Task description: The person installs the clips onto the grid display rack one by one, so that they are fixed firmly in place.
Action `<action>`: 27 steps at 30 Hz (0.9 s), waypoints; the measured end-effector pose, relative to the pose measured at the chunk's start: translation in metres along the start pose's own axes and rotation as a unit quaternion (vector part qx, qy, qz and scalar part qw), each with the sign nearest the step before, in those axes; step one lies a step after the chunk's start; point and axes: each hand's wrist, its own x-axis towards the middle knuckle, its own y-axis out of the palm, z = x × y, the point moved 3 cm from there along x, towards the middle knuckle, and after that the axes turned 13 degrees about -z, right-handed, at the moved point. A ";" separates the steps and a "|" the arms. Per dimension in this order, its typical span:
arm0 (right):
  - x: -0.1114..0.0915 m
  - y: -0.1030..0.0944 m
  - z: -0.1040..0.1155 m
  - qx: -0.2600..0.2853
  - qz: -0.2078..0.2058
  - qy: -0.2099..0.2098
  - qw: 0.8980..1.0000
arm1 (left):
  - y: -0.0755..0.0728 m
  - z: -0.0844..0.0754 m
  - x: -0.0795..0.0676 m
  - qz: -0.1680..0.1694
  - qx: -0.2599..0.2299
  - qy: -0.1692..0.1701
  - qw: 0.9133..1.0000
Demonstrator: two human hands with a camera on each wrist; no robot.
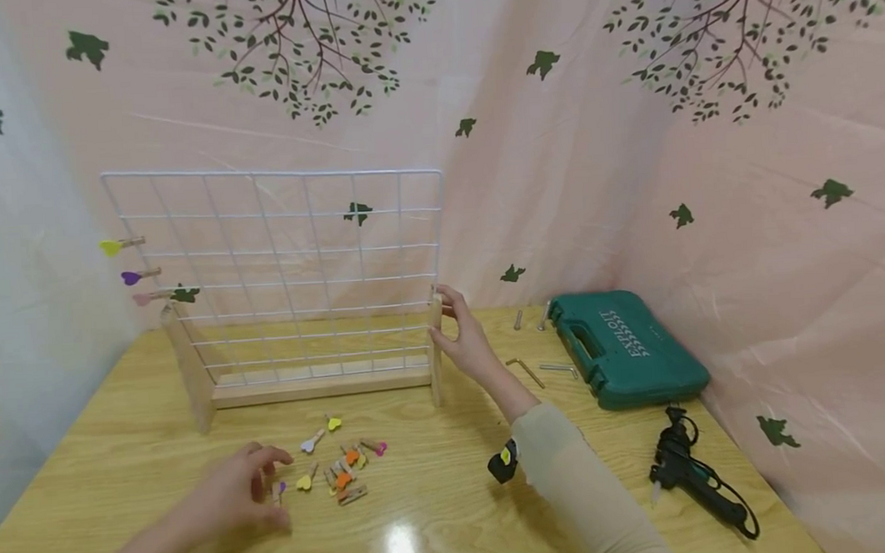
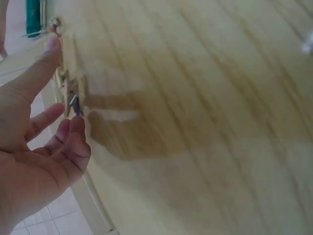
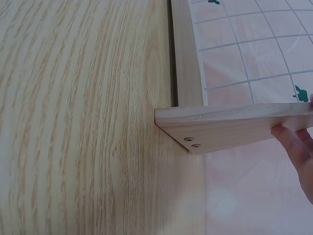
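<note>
A white wire grid (image 1: 272, 173) stands upright in a wooden frame (image 1: 328, 389). My right hand (image 1: 464, 338) grips the frame's right side board (image 3: 225, 129), thumb on the front edge and fingers behind. Low at the left, my left hand (image 1: 236, 492) hovers at the table with thumb and fingers apart around a small wooden clothespin with a purple heart (image 1: 277, 489). In the left wrist view the fingertips are close beside this clothespin (image 2: 74, 98); whether they touch it is unclear. Several heart clothespins (image 1: 344, 480) lie loosely to its right.
Yellow, purple and pink heart clothespins (image 1: 133, 278) are clipped on the grid's left edge. At the right lie a green tool case (image 1: 642, 349), a black glue gun (image 1: 697, 480), two hex keys (image 1: 526, 372) and two bolts (image 1: 518, 320). Fabric walls rise behind the table.
</note>
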 end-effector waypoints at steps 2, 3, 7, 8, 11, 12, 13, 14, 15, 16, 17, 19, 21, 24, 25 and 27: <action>0.000 0.000 0.000 0.000 0.001 0.000 1.000 | 0.004 0.000 -0.002 0.011 0.002 0.010 1.000; 0.000 0.000 0.000 -0.001 0.002 -0.001 1.000 | 0.005 0.000 -0.003 0.015 0.000 0.015 1.000; 0.000 0.000 0.000 -0.001 0.003 0.000 1.000 | 0.006 0.003 -0.002 0.019 -0.003 0.024 1.000; 0.000 0.000 0.000 -0.001 0.004 0.000 1.000 | 0.006 0.004 -0.002 0.019 -0.004 0.030 0.999; 0.000 0.000 -0.001 0.001 0.004 -0.001 1.000 | 0.005 0.006 0.001 0.028 -0.011 0.035 0.999; 0.000 0.000 -0.001 0.003 0.004 -0.001 1.000 | 0.004 0.006 0.001 0.030 -0.014 0.035 0.999; 0.000 -0.001 -0.001 0.005 0.004 -0.003 1.000 | 0.003 0.007 0.002 0.032 -0.016 0.035 0.999; 0.000 -0.001 -0.001 0.005 0.002 -0.004 1.000 | 0.003 0.007 0.002 0.034 -0.023 0.034 0.999; 0.000 -0.001 -0.001 0.005 0.001 -0.006 1.000 | 0.002 0.007 0.003 0.037 -0.028 0.028 0.999; 0.000 -0.001 -0.001 0.004 0.000 -0.008 1.000 | 0.001 0.007 0.004 0.040 -0.036 0.021 0.998; 0.000 0.000 -0.001 0.004 0.000 -0.010 1.000 | 0.000 0.008 0.004 0.042 -0.047 0.011 0.998; 0.001 0.000 -0.002 0.003 0.000 -0.011 1.000 | -0.003 0.009 0.005 0.043 -0.066 -0.011 0.997; 0.001 0.001 -0.002 0.003 -0.001 -0.013 1.000 | -0.007 0.012 0.007 0.037 -0.080 -0.029 0.996; 0.001 0.002 -0.002 0.002 -0.001 -0.011 1.000 | -0.018 0.012 0.012 0.010 -0.087 -0.042 0.995; 0.001 0.002 -0.002 0.001 -0.001 -0.010 1.000 | -0.023 0.011 0.014 -0.012 -0.083 -0.037 0.996; 0.001 0.002 -0.002 -0.001 0.001 -0.007 1.000 | -0.034 0.007 0.019 -0.051 -0.084 -0.041 0.994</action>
